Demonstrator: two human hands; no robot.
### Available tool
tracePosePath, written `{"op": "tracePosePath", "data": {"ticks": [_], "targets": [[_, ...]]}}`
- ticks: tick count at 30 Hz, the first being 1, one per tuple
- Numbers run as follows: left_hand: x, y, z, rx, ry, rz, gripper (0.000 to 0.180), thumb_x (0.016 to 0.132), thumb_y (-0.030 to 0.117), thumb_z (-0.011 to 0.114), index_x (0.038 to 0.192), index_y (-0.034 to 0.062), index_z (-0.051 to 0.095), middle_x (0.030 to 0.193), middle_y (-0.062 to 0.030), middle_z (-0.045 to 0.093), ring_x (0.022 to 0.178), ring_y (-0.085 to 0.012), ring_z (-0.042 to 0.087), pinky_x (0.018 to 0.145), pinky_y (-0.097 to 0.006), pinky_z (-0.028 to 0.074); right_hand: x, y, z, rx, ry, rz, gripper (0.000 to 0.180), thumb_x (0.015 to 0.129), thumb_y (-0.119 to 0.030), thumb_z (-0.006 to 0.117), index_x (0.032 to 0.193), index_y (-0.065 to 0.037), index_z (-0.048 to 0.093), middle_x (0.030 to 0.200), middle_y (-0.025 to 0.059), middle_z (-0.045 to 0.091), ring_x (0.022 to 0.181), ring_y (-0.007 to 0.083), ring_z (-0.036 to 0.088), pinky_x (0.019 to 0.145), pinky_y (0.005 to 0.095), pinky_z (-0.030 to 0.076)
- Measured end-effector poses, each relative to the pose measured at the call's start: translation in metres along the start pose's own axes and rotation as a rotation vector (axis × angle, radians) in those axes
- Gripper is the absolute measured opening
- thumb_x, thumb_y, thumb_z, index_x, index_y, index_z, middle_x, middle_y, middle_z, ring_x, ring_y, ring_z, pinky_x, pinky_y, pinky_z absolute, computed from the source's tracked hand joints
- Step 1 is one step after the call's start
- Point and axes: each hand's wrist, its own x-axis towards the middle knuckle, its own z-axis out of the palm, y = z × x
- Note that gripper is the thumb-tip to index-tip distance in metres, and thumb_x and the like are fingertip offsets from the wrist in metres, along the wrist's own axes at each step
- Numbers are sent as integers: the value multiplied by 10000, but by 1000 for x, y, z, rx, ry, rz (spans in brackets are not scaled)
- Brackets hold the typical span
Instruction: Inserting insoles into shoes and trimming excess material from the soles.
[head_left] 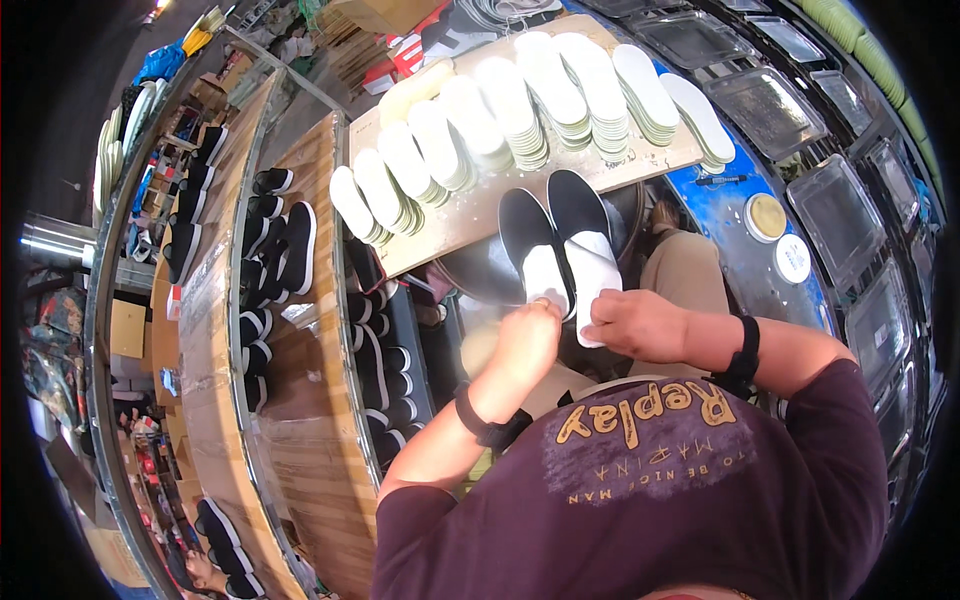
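Two black slip-on shoes lie side by side in front of me, toes pointing away: the left shoe (523,222) and the right shoe (577,203). A white insole (545,272) shows in the opening of the left one, and my left hand (533,328) is closed at its heel end. My right hand (637,324) pinches the heel end of another white insole (594,272), which lies partly in the right shoe and sticks out toward me. My fingers hide parts of both heels.
Beyond the shoes, a board (462,212) carries several stacks of white insoles (505,105). Racks with black shoes (297,250) stand at the left. On the blue surface (730,205) at the right are a pen (721,180) and two round containers (766,217). Clear plastic trays (840,210) line the far right.
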Motion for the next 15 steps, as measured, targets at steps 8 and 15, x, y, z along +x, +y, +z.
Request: {"op": "tracePosePath", "data": {"ticks": [8, 15], "targets": [[50, -43, 40, -23, -146, -39, 73, 743, 88, 597, 721, 62, 662, 764, -142, 668, 698, -322, 660, 702, -449, 526, 1, 6, -17, 28, 47, 10, 281, 682, -92, 670, 961, -105, 644, 847, 66, 506, 856, 260, 549, 654, 373, 494], [72, -75, 67, -240, -512, 1, 80, 727, 179, 666, 669, 197, 718, 734, 11, 688, 873, -161, 654, 1174, -472, 126, -11, 39, -1, -96, -33, 68, 190, 684, -110, 651, 871, -104, 683, 826, 64, 506, 839, 260, 550, 664, 378, 483]]}}
